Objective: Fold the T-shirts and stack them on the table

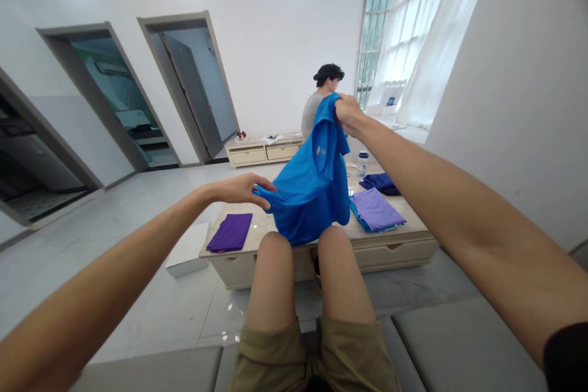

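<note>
A bright blue T-shirt point(301, 187) hangs in the air over my knees and the near edge of the low table. Its raised end is gripped by my right hand point(349, 115), with the fingers closed on the cloth near the collar. At the lower left, my left hand point(248, 190) has a corner of the shirt between thumb and fingers. A folded purple cloth point(230, 232) lies on the table to the left. On the right side rests a stack with a folded lavender cloth point(377, 208) on top and blue cloth beneath.
The low table point(395, 245) has drawers and stands before my knees. A clear bottle point(362, 164) and dark blue cloth point(380, 183) sit on its right part. A white box point(188, 250) is on the floor. Behind, a person point(316, 101) faces away near a cabinet point(250, 155).
</note>
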The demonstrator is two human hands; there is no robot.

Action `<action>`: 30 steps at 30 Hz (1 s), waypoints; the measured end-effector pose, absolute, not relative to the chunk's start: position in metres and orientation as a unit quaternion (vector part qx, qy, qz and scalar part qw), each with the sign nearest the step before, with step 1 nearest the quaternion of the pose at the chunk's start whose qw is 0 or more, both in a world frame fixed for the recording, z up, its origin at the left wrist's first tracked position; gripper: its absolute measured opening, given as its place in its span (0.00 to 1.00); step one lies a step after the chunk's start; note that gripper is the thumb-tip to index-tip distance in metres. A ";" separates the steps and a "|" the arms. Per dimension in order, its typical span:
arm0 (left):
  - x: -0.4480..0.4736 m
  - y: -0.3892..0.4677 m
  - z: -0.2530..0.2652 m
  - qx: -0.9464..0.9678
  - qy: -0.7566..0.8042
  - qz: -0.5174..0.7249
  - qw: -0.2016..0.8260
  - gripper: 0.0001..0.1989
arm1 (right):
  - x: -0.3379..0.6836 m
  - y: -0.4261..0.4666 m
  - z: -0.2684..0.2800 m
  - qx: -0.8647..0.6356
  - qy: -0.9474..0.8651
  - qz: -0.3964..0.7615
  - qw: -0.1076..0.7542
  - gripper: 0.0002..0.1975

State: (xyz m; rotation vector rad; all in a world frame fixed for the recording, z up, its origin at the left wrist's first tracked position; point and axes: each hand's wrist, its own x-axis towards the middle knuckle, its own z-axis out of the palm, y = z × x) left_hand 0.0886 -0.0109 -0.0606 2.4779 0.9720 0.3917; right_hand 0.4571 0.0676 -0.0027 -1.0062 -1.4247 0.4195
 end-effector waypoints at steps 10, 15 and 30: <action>0.180 0.044 -0.022 0.785 0.286 0.487 0.254 0.47 | 0.413 0.031 0.008 -0.331 -0.706 0.319 0.538 0.15; 0.204 0.042 -0.011 0.774 0.285 0.457 0.334 0.24 | 0.430 0.021 0.005 -0.344 -0.684 0.244 0.595 0.16; 0.182 0.046 -0.024 0.669 0.408 0.545 0.297 0.03 | 0.369 0.006 -0.248 -0.460 -0.681 0.390 0.416 0.28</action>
